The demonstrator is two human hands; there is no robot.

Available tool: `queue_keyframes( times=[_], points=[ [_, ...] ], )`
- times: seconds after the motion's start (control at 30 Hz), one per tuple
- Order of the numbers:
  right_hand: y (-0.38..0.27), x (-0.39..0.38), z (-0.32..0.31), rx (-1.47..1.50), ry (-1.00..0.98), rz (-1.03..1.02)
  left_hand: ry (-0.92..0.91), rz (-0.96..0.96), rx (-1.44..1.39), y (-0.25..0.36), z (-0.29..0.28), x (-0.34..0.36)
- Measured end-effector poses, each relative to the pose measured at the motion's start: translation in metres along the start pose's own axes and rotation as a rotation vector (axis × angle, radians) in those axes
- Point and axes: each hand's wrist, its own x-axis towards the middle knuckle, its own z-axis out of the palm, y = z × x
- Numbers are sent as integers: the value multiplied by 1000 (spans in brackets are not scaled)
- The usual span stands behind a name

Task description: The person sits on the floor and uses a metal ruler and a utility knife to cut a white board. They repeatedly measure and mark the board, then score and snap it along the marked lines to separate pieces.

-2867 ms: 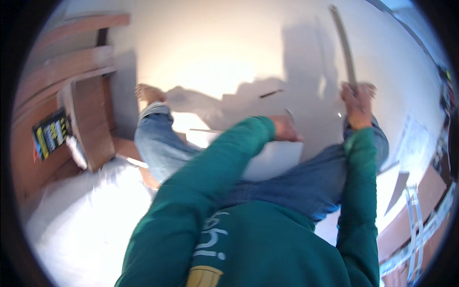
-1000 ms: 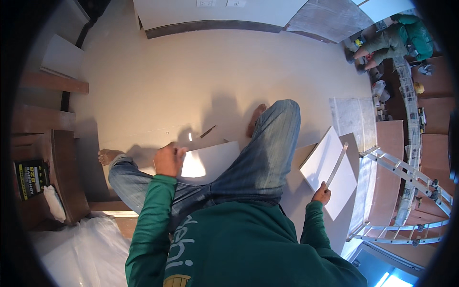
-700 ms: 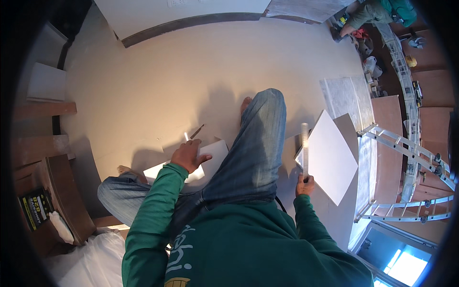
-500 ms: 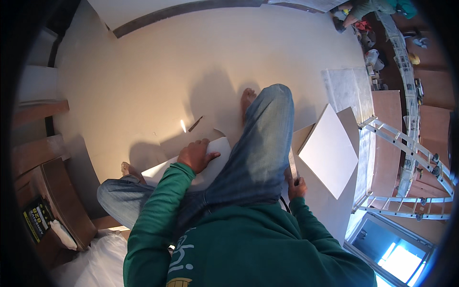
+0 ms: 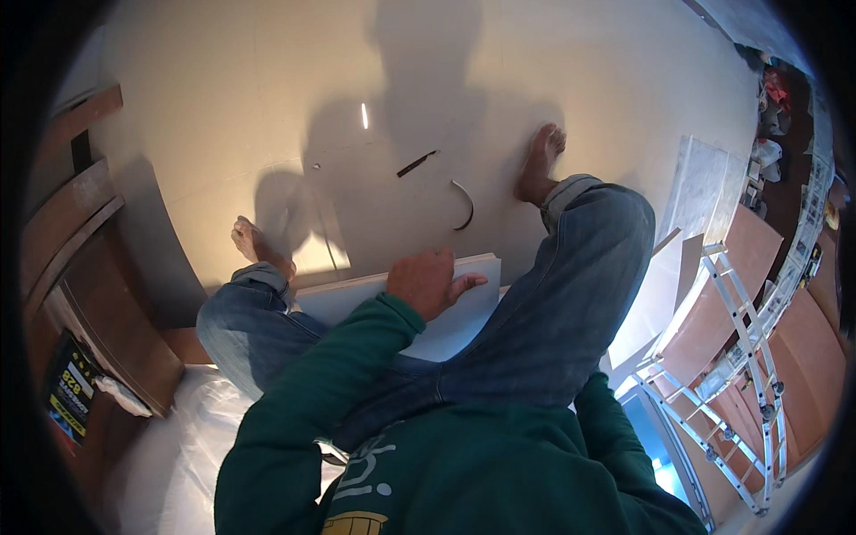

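A white board (image 5: 450, 330) with a pale edge stands between my thighs. My left hand (image 5: 426, 283) is closed over its upper edge, the fingers going over the far side and the thumb lying along the near face. My right forearm (image 5: 615, 428) reaches down beside my right thigh, which hides my right hand and anything in it. Past that thigh sticks out the end of a thin brown strip (image 5: 665, 242). On the floor beyond the board lie a slim dark pointed tool (image 5: 417, 164) and a curved thin strip (image 5: 465, 205).
An aluminium folding ladder (image 5: 744, 330) stands at the right, near brown panels (image 5: 798, 348). Brown wooden furniture (image 5: 116, 312) is at the left, with a black and yellow package (image 5: 71, 392) on it. Clear plastic sheeting (image 5: 196, 437) lies at the lower left.
My view has shifted. My right hand, holding a flat strip before, has dropped from sight behind my thigh. My left hand remains on the white board. The curved strip now shows fully on the floor.
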Motion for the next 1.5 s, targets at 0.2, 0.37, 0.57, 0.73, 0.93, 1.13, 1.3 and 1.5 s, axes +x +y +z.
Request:
queue_keyframes(
  times=[0.2, 0.37, 0.57, 0.73, 0.93, 1.13, 1.3, 1.5],
  points=[
    [-41, 101, -105, 5, 82, -14, 25, 50, 89, -8, 4, 4],
    [-240, 120, -190, 403, 309, -7, -17, 12, 150, -23, -12, 5],
    [-375, 68, -129, 357, -154, -276, -48, -87, 137, -62, -61, 3],
    [-371, 32, -8, 126, -1037, -254, -53, -164, 21, -91, -100, 7],
    [-386, 5, 6, 117, -1108, -319, -82, -201, -76, -97, -107, 5],
    [-378, -1, -1, 202, -1075, -261, -40, -151, -45, -93, -116, 13],
    [-381, 3, -7, 306, -1063, -177, -69, -180, -46, -97, -127, 35],
    [-389, -5, -2, 349, -970, -176, -120, -330, -252, -130, -130, 30]
  ],
)
